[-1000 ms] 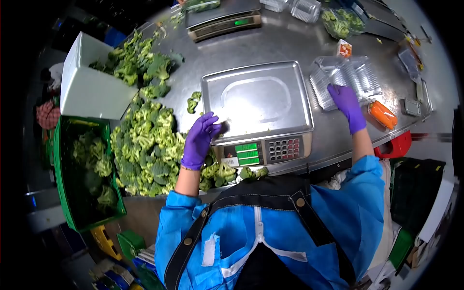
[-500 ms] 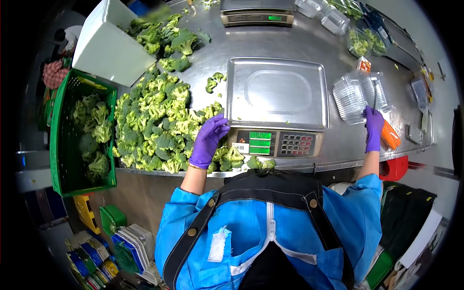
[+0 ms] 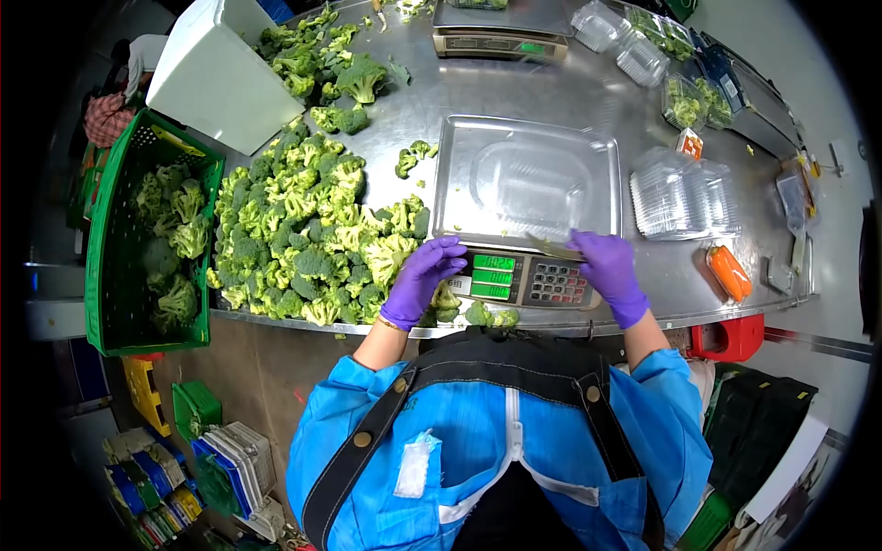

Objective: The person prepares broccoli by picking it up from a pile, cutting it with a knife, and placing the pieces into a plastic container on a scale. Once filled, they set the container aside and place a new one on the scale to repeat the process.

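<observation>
A clear plastic box (image 3: 525, 188) seems to lie on the pan of the near scale (image 3: 557, 285); see-through against shiny metal, its edges are hard to trace. The right hand (image 3: 611, 273) is closed on a thin strip (image 3: 548, 247) over the pan's front edge; blurred, it could be a blade or a plastic rim. The left hand (image 3: 424, 280) is loosely bent at the near left corner, a gap between thumb and fingers; whether it touches the pan, I cannot tell. It covers part of the scale's label.

A green crate (image 3: 103, 230) holds a few broccoli heads, some in shadow. Clear boxes (image 3: 680, 195) sit stacked right of the scale; filled boxes (image 3: 684, 103) stand farther back. The inside of the white box (image 3: 213, 83) is hidden.

The broccoli pile (image 3: 303, 239) fills the table's left side, reaching the left hand. An orange pack (image 3: 729, 274) lies near the stack. The far scale (image 3: 501, 44) is cut off.
</observation>
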Demonstrator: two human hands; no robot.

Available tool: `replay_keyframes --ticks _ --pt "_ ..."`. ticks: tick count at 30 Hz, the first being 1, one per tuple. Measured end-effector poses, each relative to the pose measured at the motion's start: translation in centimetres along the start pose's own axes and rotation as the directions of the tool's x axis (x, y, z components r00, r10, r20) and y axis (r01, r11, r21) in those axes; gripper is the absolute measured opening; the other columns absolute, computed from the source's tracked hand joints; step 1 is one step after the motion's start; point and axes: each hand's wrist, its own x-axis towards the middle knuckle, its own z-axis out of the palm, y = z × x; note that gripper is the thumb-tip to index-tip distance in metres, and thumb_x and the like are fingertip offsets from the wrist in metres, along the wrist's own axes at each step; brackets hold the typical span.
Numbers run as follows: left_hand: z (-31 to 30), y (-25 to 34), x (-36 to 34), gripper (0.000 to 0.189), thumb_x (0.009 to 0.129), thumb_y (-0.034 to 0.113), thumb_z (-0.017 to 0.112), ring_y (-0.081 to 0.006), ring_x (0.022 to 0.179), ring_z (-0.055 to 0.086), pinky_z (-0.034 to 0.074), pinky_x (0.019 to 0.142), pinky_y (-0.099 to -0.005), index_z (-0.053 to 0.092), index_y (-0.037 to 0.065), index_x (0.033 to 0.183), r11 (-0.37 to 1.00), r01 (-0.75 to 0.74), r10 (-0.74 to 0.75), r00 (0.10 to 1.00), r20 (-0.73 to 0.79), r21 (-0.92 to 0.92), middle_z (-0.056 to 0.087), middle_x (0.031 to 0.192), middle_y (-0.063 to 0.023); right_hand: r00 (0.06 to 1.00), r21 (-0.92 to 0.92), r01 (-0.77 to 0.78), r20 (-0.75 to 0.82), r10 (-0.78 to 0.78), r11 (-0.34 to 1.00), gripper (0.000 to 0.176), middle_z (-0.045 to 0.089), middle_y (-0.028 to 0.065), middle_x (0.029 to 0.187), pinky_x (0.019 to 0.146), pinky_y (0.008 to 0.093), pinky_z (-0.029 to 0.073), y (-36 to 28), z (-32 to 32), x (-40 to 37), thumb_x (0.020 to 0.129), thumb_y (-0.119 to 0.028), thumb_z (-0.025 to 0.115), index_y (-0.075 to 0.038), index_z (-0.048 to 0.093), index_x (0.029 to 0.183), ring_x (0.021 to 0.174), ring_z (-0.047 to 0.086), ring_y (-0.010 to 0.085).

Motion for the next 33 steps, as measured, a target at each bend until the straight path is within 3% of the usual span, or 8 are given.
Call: replay_keyframes --ticks 3,5,11,15,18,23,31,33 --pt "-0.9 0.3 -0.9 0.038 0.089 0.024 0.049 -0.0216 0.093 0.059 0.045 0.087 -0.0320 0.049 -0.002 0.117 0.999 -0.046 0.048 0.996 -0.079 0.025 0.060 0.106 -0.0121 0.946 -0.060 -0.071 0.313 0.086 0.996 0.050 0.063 0.0082 0.106 0.063 0.0307 0.051 -0.9 0.9 0.2 0.062 -0.008 0.070 -0.014 0.059 0.111 0.074 0.065 0.0221" --pt "-1.7 0.5 -1.6 0.037 0.089 0.025 0.048 -0.0191 0.092 0.059 0.045 0.086 -0.0312 0.050 -0.001 0.116 0.991 -0.088 0.102 0.985 -0.140 0.099 0.061 0.105 -0.0098 0.960 0.235 -0.277 0.120 0.255 0.932 0.054 0.062 0.0093 0.109 0.063 0.0300 0.051 -2.0 -1.1 1.0 0.063 -0.013 0.074 -0.014 0.058 0.114 0.077 0.064 0.0237" --pt "-2.9 0.6 -2.7 0.030 0.087 0.016 0.051 -0.0171 0.090 0.059 0.045 0.083 -0.0275 0.055 -0.002 0.110 0.957 -0.061 0.143 0.950 -0.278 0.285 0.062 0.100 -0.0087 0.927 0.546 -0.206 -0.157 0.341 0.812 0.038 0.059 0.0140 0.116 0.069 0.0263 0.051 -2.3 -2.1 0.1 0.080 0.002 0.061 -0.001 0.054 0.117 0.092 0.064 0.0171" --pt "-1.7 0.5 -3.0 0.028 0.087 0.015 0.053 -0.0162 0.090 0.059 0.045 0.084 -0.0276 0.056 -0.002 0.109 0.918 -0.049 0.162 0.951 -0.262 0.393 0.062 0.100 -0.0086 0.860 0.737 -0.268 -0.107 0.498 0.621 0.029 0.060 0.0137 0.113 0.062 0.0196 0.049 -3.9 -1.7 -0.2 0.087 -0.006 0.055 0.003 0.054 0.115 0.086 0.063 0.0135" --pt "-1.5 0.0 -3.2 0.024 0.087 0.008 0.053 -0.0149 0.091 0.058 0.045 0.086 -0.0275 0.056 -0.002 0.108 0.852 -0.033 0.190 0.950 -0.249 0.522 0.062 0.099 -0.0077 0.730 0.871 -0.408 0.132 0.671 0.273 0.031 0.064 0.0117 0.096 0.054 0.0172 0.043 -5.8 -1.6 0.2 0.090 -0.014 0.052 0.001 0.054 0.116 0.060 0.054 0.0048" --pt "-2.5 -1.5 -3.6 0.024 0.084 0.006 0.057 -0.0133 0.089 0.058 0.045 0.081 -0.0268 0.057 -0.001 0.106 0.662 -0.079 0.281 0.948 -0.150 0.745 0.063 0.097 -0.0065 0.757 0.930 -0.350 0.208 0.619 0.115 0.028 0.065 0.0112 0.085 0.051 0.0179 0.041 -8.3 -0.1 0.2 0.090 -0.012 0.050 0.003 0.054 0.114 0.054 0.049 0.0049" --pt "-2.7 -3.9 -4.6 0.027 0.074 0.013 0.065 -0.0279 0.086 0.060 0.047 0.076 -0.0341 0.059 0.003 0.099 0.384 -0.108 0.356 0.934 -0.039 0.917 0.061 0.092 -0.0140 0.815 0.921 -0.318 0.386 0.432 -0.225 0.027 0.063 0.0148 0.083 0.053 0.0201 0.044 -9.9 2.1 -1.3 0.089 -0.009 0.048 0.006 0.054 0.111 0.053 0.052 0.0093" --pt "-2.4 -4.0 -4.6 0.027 0.075 0.014 0.065 -0.0294 0.087 0.059 0.046 0.076 -0.0350 0.059 0.003 0.099 0.290 -0.138 0.383 0.924 0.017 0.947 0.060 0.092 -0.0142 0.857 0.812 -0.363 0.484 0.178 -0.458 0.027 0.062 0.0153 0.084 0.054 0.0200 0.045 -9.6 2.3 -1.7 0.088 -0.009 0.048 0.006 0.054 0.110 0.056 0.053 0.0102"
